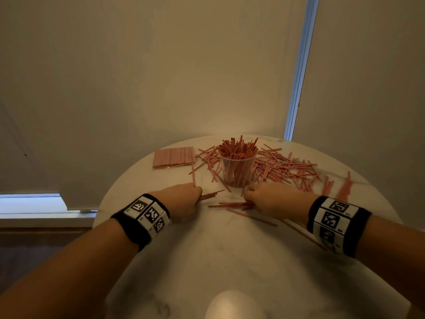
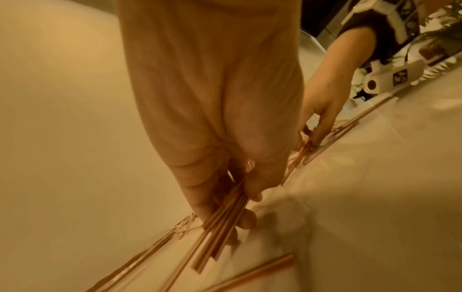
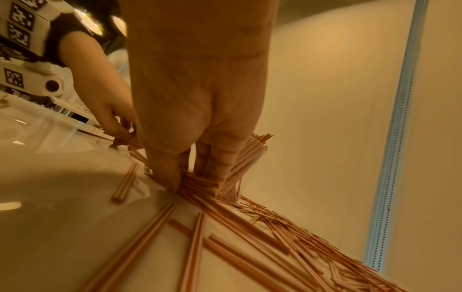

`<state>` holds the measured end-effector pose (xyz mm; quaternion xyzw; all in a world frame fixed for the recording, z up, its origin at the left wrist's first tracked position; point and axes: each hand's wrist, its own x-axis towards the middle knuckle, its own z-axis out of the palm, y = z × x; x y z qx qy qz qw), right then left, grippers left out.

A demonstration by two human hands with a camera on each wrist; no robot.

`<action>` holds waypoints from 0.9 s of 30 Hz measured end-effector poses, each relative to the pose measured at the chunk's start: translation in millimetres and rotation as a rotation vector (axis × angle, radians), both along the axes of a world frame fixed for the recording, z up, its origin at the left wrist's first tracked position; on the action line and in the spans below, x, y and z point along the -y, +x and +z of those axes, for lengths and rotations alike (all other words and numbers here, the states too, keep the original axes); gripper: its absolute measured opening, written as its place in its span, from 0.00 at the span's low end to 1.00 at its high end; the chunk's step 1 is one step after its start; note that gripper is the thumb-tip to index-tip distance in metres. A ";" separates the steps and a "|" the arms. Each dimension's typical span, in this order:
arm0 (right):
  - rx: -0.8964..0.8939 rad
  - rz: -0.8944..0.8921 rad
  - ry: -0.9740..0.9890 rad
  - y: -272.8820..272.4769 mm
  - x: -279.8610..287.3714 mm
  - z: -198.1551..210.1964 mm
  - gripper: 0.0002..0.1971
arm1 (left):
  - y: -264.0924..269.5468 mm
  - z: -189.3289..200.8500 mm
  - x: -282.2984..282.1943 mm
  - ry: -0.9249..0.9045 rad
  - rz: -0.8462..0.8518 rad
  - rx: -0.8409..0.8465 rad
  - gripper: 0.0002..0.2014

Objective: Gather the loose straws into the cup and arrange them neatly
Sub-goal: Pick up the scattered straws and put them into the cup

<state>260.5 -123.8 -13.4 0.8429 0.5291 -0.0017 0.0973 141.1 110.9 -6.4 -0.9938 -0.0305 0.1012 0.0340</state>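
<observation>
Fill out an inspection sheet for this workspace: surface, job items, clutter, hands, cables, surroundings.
Surface: round pale table, glossy, lit warm.
Job's things: clear cup stands upright at the far middle, packed with red striped straws; loose straws lie scattered on both sides of it, densest to its right, with a few near the hands.
Clutter: flat sealed pack of straws lies left of the cup.
Grippers: left hand grips a small bundle of straws; right hand pinches straws against the table in front of the cup.
Cables: nothing seen.
Surroundings: drawn roller blinds behind the table, daylight in the gaps; both wrists wear bands with printed markers.
</observation>
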 end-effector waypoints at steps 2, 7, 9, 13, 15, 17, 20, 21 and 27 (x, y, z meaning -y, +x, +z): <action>-0.004 -0.009 -0.013 1.2 0.0 -0.3 0.16 | -0.3 5.3 -1.9 -0.111 0.028 0.048 0.09; 0.055 -0.004 -0.053 -2.5 -4.2 -2.1 0.17 | 1.6 20.4 -1.5 -0.581 0.159 0.210 0.07; 0.086 0.007 -0.054 -4.0 -5.4 -3.4 0.16 | 3.9 24.9 2.6 -0.775 0.223 0.314 0.10; 0.096 -0.002 -0.045 -4.1 -6.4 -5.7 0.17 | 7.9 28.8 11.2 -1.096 0.361 0.531 0.14; 0.084 -0.019 -0.053 -3.4 -6.4 -4.2 0.17 | 11.8 29.6 15.3 -1.267 0.417 0.569 0.14; 0.087 -0.023 -0.069 -4.2 -5.8 -3.0 0.17 | 15.8 30.8 20.4 -1.401 0.469 0.590 0.16; 0.108 -0.008 -0.069 -6.5 -4.0 -3.2 0.18 | 19.5 31.7 27.8 -1.540 0.533 0.606 0.23; 0.112 0.000 -0.064 -7.1 -3.7 -3.2 0.19 | 19.9 31.4 29.6 -1.565 0.556 0.606 0.24; -0.041 -0.104 0.097 0.5 3.7 11.4 0.13 | 18.6 19.3 39.1 -1.527 0.582 0.479 0.15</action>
